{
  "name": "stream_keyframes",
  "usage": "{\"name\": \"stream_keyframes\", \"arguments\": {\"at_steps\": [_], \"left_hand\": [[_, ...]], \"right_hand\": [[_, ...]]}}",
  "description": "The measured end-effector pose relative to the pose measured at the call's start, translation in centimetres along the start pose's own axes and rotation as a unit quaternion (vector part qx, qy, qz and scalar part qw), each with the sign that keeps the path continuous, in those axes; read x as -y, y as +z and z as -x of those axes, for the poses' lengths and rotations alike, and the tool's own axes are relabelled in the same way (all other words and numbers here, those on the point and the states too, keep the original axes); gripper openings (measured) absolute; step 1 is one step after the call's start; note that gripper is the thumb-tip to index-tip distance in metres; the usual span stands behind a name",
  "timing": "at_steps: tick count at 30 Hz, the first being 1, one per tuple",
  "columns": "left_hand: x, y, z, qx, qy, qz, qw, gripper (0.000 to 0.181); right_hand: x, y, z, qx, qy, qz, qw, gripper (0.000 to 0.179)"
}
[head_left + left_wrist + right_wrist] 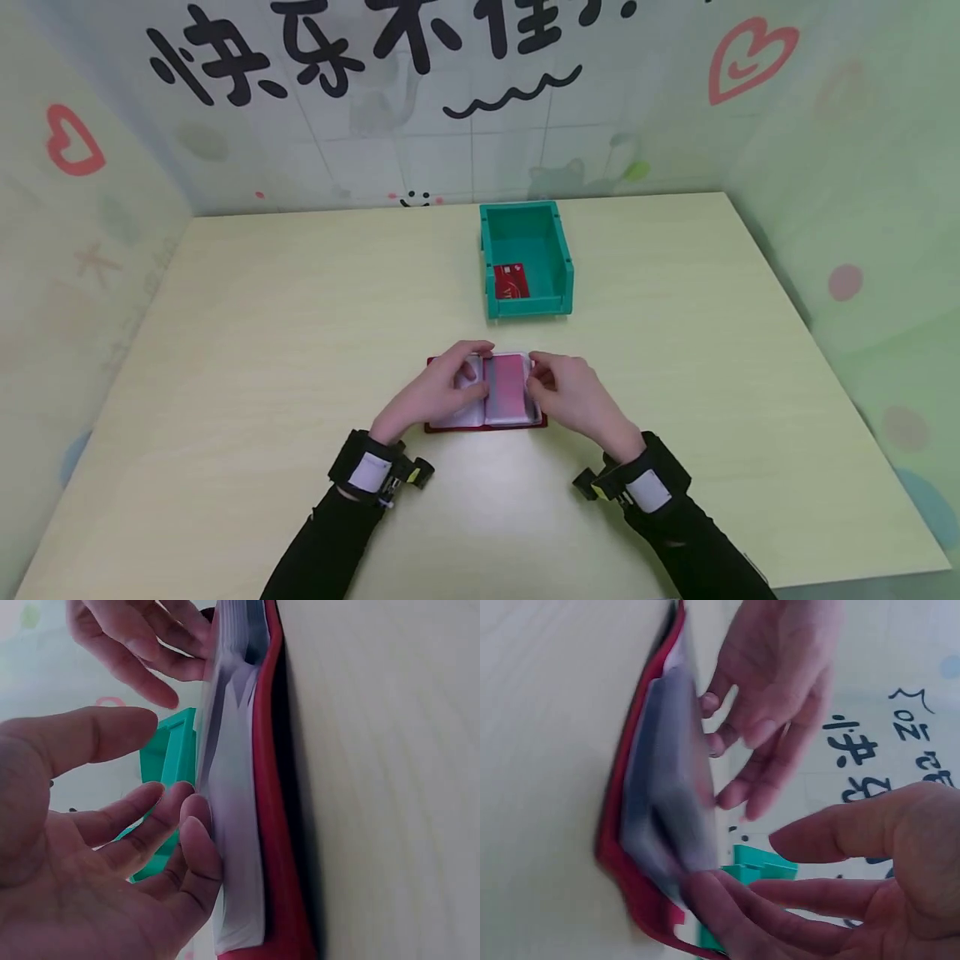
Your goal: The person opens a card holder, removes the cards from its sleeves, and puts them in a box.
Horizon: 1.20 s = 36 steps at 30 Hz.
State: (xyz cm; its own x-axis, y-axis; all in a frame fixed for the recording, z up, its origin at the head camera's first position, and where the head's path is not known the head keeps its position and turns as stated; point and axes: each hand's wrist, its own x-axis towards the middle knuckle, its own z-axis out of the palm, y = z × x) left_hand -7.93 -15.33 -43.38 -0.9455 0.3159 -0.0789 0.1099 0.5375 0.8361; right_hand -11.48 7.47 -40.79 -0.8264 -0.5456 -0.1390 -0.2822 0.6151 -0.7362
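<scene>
A card holder with a red cover lies spread out on the table, its clear plastic sleeves (236,825) stacked inside. On its right side a pink card (506,385) shows through the plastic. My left hand (448,387) rests over the left-hand sleeves, fingertips touching them and thumb held apart in the left wrist view. At the holder's right edge, my right hand (568,390) touches the sleeves with its fingers. In the right wrist view the sleeve stack (679,772) is partly lifted from the red cover (622,817), and the right thumb stands off from it.
Beyond the holder stands a teal open-fronted bin (528,307), with a red card (512,282) lying inside near its front left. Printed panels (862,250) enclose the pale wooden table (300,300) at the back and both sides.
</scene>
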Motion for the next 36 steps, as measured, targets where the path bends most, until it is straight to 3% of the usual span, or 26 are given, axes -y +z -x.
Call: {"name": "stream_keyframes", "arguments": {"at_steps": [5, 11, 15, 21, 27, 36], "left_hand": [[0.2, -0.1, -0.3, 0.002, 0.001, 0.006, 1.0, 0.057], [0.4, 0.1, -0.1, 0.001, -0.012, 0.019, 0.9998, 0.056], [0.6, 0.1, -0.1, -0.005, -0.018, 0.027, 0.9995, 0.056], [1.4, 0.0, -0.2, -0.006, -0.018, 0.043, 0.9989, 0.054], [1.6, -0.4, -0.2, -0.009, -0.001, 0.066, 0.9978, 0.053], [1.4, -0.6, 0.1, -0.01, -0.005, 0.09, 0.9959, 0.053]], "right_hand": [[-1.5, 1.1, -1.2, -0.028, -0.035, 0.014, 0.9989, 0.042], [-3.7, 1.9, -2.1, -0.041, -0.067, -0.054, 0.9955, 0.044], [-4.6, 1.7, -2.3, -0.031, -0.064, -0.1, 0.9925, 0.042], [-4.9, 1.5, -2.4, -0.019, -0.038, -0.128, 0.9909, 0.04], [-4.6, 1.6, -2.4, -0.028, -0.029, -0.133, 0.9903, 0.039], [-4.4, 1.8, -2.4, -0.034, -0.024, -0.139, 0.9894, 0.039]]}}
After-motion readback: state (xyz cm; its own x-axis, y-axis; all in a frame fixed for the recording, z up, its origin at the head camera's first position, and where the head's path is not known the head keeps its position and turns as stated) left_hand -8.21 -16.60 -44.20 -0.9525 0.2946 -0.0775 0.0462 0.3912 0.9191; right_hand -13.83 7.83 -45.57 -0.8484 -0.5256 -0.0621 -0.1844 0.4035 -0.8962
